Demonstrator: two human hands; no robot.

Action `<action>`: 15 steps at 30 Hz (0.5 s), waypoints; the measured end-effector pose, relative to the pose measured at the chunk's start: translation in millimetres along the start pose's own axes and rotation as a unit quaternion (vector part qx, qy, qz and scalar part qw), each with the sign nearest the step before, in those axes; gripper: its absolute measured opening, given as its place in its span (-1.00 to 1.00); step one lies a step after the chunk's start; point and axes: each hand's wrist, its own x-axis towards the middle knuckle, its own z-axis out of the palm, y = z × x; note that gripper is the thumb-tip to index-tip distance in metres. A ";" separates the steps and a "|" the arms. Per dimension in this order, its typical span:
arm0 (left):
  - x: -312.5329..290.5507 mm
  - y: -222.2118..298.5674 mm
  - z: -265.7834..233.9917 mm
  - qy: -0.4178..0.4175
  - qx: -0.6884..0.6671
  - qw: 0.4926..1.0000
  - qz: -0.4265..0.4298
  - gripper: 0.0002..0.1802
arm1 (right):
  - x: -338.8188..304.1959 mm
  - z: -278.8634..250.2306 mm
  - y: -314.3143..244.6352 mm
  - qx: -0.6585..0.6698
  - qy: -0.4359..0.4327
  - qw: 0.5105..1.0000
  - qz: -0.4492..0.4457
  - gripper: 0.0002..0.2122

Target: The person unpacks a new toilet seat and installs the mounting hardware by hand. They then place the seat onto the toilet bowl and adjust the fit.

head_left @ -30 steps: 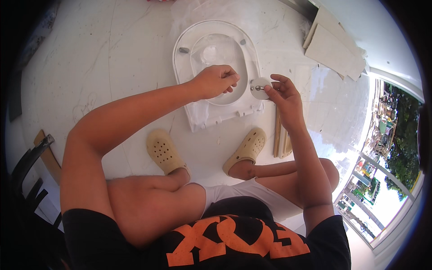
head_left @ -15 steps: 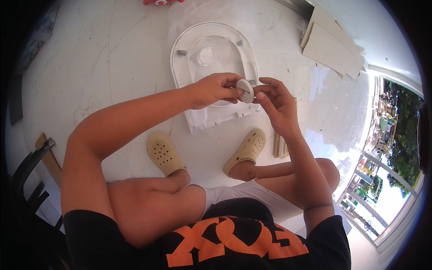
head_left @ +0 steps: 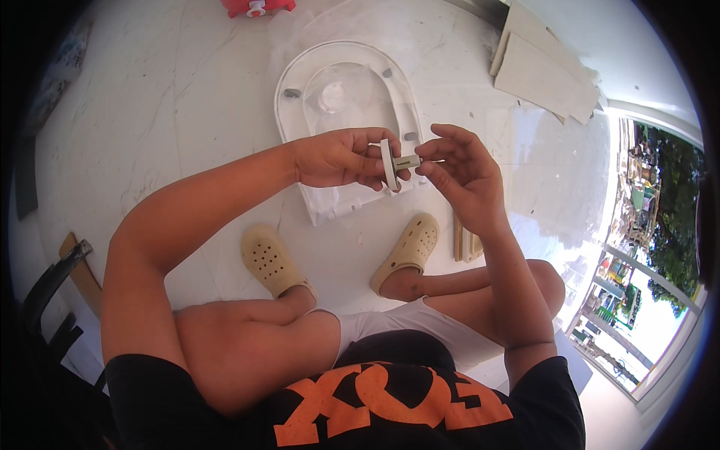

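Between my hands is a round white disc fitting with a short, flat greyish stem on its right side. My left hand grips the disc, thumb on its near face and fingers curled behind it. The thumb and fingertips of my right hand pinch the free end of the stem; its other fingers are loosely bent. Below and beyond my hands, a white toilet seat with its lid lies on the floor with small grey pads showing. My left forearm and hand hide part of its near side.
Clear plastic wrap lies under and beyond the seat. A red object is at the far edge. Flat boards lie far right, wooden pieces by my right forearm. My feet wear beige clogs. Black chair-like bars stand left.
The disc has turned edge-on and shifted slightly left, so its stem now shows. My right fingertips have moved onto the stem's end. The view has shifted a little.
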 end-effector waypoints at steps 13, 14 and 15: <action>-1.8 0.0 1.7 -0.017 0.013 1.000 0.005 -0.60 | -3.5 2.6 -0.9 -0.071 -0.016 0.997 -0.031 -0.55; -2.4 0.0 1.5 -0.017 0.012 1.000 0.005 -0.59 | -3.4 2.6 -0.8 -0.078 -0.014 0.996 -0.029 -0.56; -3.0 0.1 1.3 -0.017 0.007 1.000 0.004 -0.58 | -3.3 2.4 -0.8 -0.086 -0.011 0.996 -0.027 -0.56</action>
